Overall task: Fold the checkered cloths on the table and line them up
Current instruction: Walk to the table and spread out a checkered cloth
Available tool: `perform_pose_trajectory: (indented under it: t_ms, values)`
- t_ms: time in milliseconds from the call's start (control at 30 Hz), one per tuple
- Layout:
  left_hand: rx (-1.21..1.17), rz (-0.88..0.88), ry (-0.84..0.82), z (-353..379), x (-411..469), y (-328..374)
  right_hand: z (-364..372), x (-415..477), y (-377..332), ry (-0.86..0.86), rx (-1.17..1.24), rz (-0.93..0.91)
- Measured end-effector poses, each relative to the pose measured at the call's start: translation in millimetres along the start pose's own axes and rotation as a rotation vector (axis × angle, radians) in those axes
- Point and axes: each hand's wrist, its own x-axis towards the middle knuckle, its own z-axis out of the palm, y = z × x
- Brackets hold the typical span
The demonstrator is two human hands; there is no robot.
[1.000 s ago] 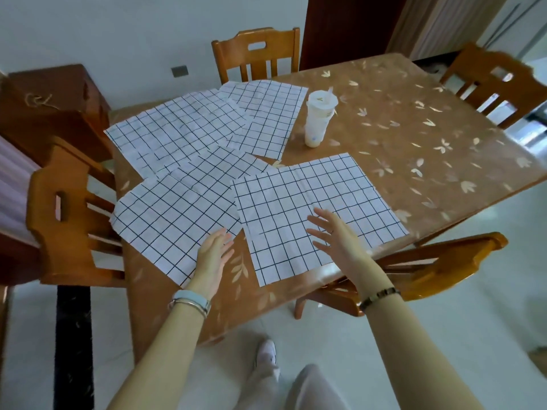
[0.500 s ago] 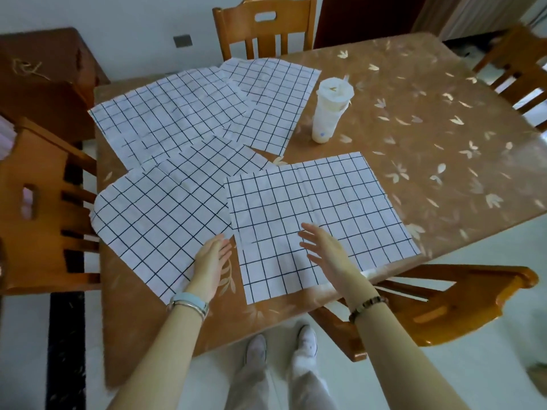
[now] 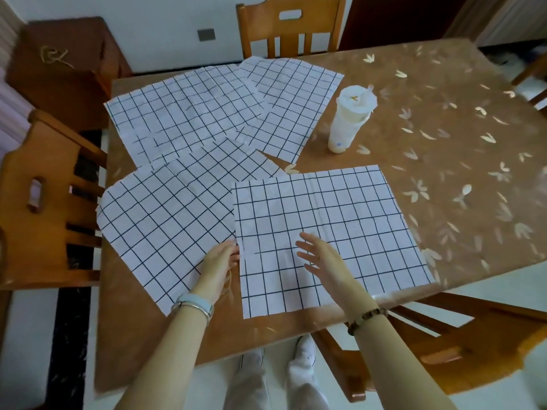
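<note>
**Here, four checkered cloths lay flat, none folded**

So, the white square cloth with a thin black grid [image 3: 340,220] lay spread flat at the near corner of the brown table with a pale leaf pattern [image 3: 450,149]. Its near edge ran close to the table's rim, and a faint crease ran down its middle. My right hand [image 3: 325,261] was over the cloth's near part, open, fingers straight and spread; I could not tell whether the palm touched the fabric. My left hand [image 3: 217,266] was open too, fingers relaxed, their tips at that cloth's left edge.

Under that hand lay a second checkered cloth [image 3: 165,220], turned at an angle, with its right corner tucked beneath the first. Farther back, a third checkered cloth [image 3: 183,113] and a fourth checkered cloth [image 3: 291,105] overlapped one another, both flat and lightly creased. A white lidded cup [image 3: 346,122] stood upright just beside the fourth cloth, beyond the first.
</note>
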Motion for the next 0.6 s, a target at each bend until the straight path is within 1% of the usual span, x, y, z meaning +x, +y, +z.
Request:
perform_pose_trajectory:
  t_ms: [100, 233, 333, 500, 600]
  values:
    - [0.043, 0.013, 0.002, 4, -2, 3, 0, 3, 2, -0.007, 0.000, 0.004]
    - [0.058, 0.081, -0.022, 13, -6, 6, 0, 4, 0, -0.011, 0.006, 0.001]
    - [0.080, 0.121, -0.005, 19, -11, 8, -1, 2, -4, -0.015, -0.011, -0.025]
    - [0.073, 0.141, -0.012, 18, -15, 13, 1, 1, -7, -0.005, -0.113, -0.075]
    - [0.012, 0.166, -0.008, 10, -19, 17, 3, 5, -11, 0.009, -0.128, -0.078]
